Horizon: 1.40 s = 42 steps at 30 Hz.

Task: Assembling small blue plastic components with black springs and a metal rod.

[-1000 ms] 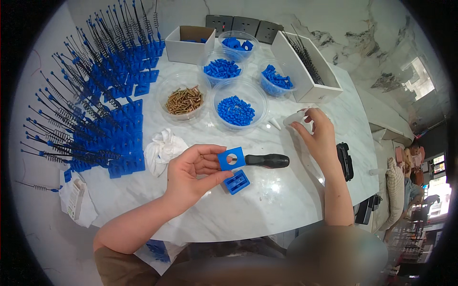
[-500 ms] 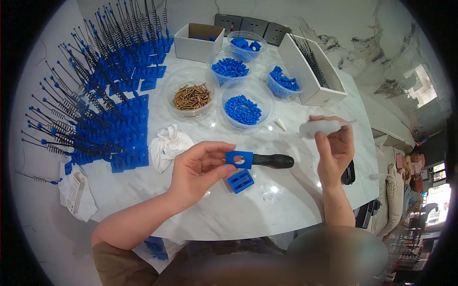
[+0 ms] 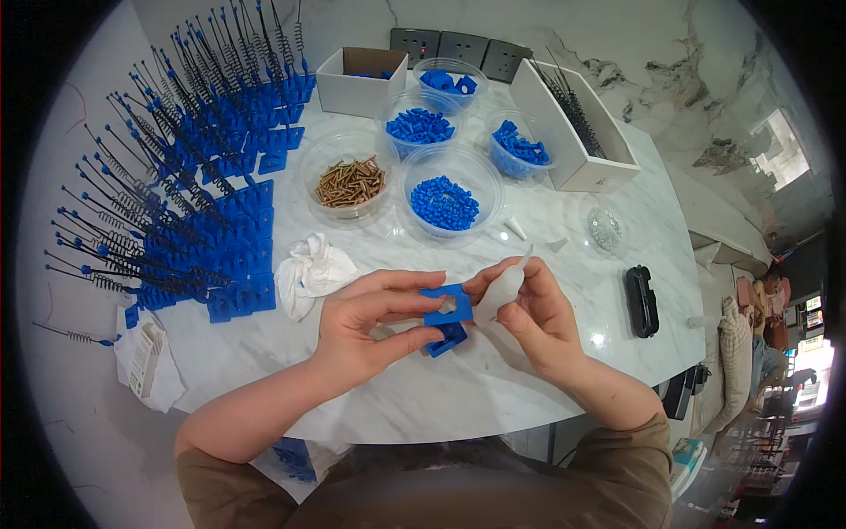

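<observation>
My left hand (image 3: 366, 322) pinches a blue square plastic piece (image 3: 457, 300) with a round hole, between thumb and fingers. Just below it, partly covered, a blue slotted plastic block (image 3: 448, 340) lies on the table. Close by on the right, my right hand (image 3: 542, 322) is closed on a small white squeeze bottle (image 3: 500, 297), its thin nozzle slanting up and away from the blue piece. The right fingertips are beside the piece's edge; whether they touch it I cannot tell. A white cone-shaped cap (image 3: 515, 228) lies beyond my hands.
Clear tubs hold blue beads (image 3: 445, 203), brass-coloured screws (image 3: 351, 182) and other blue parts (image 3: 419, 126). White boxes (image 3: 361, 81) stand behind. Rows of blue bases with black springs (image 3: 238, 220) fill the left. A crumpled tissue (image 3: 315, 269) and a black case (image 3: 641, 301) flank my hands.
My right hand has brought the white squeeze bottle left, next to the blue piece, and its nozzle now tilts upward. The black-handled tool is now hidden from sight. My left hand keeps its hold.
</observation>
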Tool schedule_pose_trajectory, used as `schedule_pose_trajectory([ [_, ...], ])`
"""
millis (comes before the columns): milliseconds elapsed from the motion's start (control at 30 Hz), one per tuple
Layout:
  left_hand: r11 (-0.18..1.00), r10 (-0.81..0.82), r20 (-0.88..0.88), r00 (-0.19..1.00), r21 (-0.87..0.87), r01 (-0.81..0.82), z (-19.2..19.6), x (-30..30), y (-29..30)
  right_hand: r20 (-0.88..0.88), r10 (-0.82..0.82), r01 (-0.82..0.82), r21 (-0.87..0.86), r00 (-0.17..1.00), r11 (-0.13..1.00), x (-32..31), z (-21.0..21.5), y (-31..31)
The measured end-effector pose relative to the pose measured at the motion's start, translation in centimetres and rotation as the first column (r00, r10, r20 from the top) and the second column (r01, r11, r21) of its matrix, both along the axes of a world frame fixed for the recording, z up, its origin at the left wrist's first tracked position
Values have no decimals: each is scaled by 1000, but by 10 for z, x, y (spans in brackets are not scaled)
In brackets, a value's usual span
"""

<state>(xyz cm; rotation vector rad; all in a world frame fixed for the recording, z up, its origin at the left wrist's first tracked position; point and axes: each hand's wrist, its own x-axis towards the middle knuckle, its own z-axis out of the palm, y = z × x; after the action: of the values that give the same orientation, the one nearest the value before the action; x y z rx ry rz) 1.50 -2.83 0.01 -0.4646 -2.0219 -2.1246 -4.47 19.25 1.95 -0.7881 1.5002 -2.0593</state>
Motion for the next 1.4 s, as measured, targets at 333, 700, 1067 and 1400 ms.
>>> schedule_pose_trajectory([
  [333,993,15,116,993,113,-28,-1,2,1,-16,-98,99,126,995,987,-13,6,14],
  [700,992,15,177,984,118,-37,4,0,-2,167,-145,108,213,975,971,-17,21,17],
  [1067,988,-37,229,973,155,1,6,2,3,-16,-211,206,298,977,932,-10,25,11],
  [1400,986,-72,260,963,167,28,4,3,3,-128,-235,266,362,963,893,-9,21,12],
])
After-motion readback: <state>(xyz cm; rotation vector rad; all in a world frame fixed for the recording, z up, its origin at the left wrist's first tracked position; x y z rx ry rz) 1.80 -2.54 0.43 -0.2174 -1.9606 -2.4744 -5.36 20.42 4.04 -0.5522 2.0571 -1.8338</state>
